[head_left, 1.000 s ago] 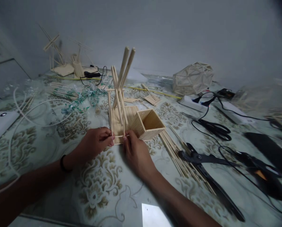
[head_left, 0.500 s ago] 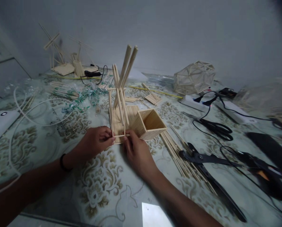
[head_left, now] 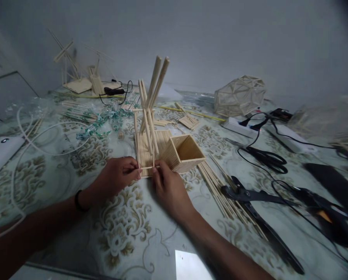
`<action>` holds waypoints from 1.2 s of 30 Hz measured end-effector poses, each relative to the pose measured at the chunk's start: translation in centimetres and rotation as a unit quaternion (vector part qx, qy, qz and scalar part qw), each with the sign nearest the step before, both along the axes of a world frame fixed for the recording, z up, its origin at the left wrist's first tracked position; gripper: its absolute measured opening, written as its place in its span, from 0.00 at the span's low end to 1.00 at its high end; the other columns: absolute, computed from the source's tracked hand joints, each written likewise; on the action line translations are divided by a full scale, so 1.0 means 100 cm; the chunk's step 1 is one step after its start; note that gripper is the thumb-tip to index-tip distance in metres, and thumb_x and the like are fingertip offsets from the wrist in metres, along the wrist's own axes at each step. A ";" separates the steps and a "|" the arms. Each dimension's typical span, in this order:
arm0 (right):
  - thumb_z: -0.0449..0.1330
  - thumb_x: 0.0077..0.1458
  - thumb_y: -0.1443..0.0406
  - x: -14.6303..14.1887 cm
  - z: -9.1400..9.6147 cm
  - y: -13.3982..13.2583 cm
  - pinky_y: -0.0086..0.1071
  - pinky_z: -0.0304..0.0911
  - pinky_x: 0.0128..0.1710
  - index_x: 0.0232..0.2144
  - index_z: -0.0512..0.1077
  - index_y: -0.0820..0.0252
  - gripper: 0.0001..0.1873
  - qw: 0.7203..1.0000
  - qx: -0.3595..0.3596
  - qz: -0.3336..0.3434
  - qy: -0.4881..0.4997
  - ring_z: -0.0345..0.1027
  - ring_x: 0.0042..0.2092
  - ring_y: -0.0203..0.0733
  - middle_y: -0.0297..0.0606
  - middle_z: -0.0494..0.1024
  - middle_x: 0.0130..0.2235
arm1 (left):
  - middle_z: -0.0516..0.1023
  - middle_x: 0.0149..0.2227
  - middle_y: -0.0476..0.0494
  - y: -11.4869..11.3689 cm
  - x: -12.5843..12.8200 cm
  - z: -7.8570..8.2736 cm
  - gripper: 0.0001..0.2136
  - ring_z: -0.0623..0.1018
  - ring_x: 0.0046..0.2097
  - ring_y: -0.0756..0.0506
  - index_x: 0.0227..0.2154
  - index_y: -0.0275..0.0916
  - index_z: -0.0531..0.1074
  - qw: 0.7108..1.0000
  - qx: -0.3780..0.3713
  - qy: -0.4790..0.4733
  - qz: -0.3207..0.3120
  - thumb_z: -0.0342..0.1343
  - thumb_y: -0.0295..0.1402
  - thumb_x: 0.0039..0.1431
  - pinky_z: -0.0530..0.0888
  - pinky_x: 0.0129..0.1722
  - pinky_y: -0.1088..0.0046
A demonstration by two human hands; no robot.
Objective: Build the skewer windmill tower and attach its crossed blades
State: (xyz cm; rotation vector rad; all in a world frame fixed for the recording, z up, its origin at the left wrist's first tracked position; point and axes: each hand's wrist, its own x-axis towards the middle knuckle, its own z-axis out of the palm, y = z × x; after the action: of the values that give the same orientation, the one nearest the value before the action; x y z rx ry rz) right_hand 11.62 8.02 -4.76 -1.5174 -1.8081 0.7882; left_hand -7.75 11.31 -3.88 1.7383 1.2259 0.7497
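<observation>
A model of thin bamboo sticks (head_left: 149,116) stands on a flat stick base (head_left: 146,151) in the middle of the table, with tall sticks leaning upward. A small open wooden box (head_left: 184,152) sits against its right side. My left hand (head_left: 117,177) and my right hand (head_left: 168,186) each pinch one end of a short horizontal stick (head_left: 147,167) at the base's near edge. Both hands are closed on it.
Loose sticks (head_left: 217,186) lie right of the box. Black cutters (head_left: 249,198), scissors (head_left: 264,158), cables and a power strip (head_left: 238,126) fill the right side. A geodesic stick ball (head_left: 239,95), another stick model (head_left: 74,77), green scraps (head_left: 104,120) and a white cable (head_left: 45,132) lie behind and left.
Hardly anything has moved; both hands stay pinched on the short stick at the base's near edge. The view shifted slightly.
</observation>
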 end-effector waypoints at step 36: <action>0.48 0.69 0.61 0.002 0.000 -0.001 0.33 0.62 0.34 0.43 0.68 0.58 0.11 1.000 0.004 0.001 0.028 0.71 0.30 0.43 0.37 0.78 0.31 | 0.82 0.26 0.48 -0.002 0.003 0.002 0.07 0.82 0.30 0.45 0.28 0.40 0.74 0.999 -0.032 -0.036 0.009 0.61 0.38 0.56 0.76 0.32 0.72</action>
State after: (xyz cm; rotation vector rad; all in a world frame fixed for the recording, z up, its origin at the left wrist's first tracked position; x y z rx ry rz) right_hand 11.84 7.92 -4.80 -1.4745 -1.7695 0.8143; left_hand -7.42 11.10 -3.70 1.6373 1.2052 0.7687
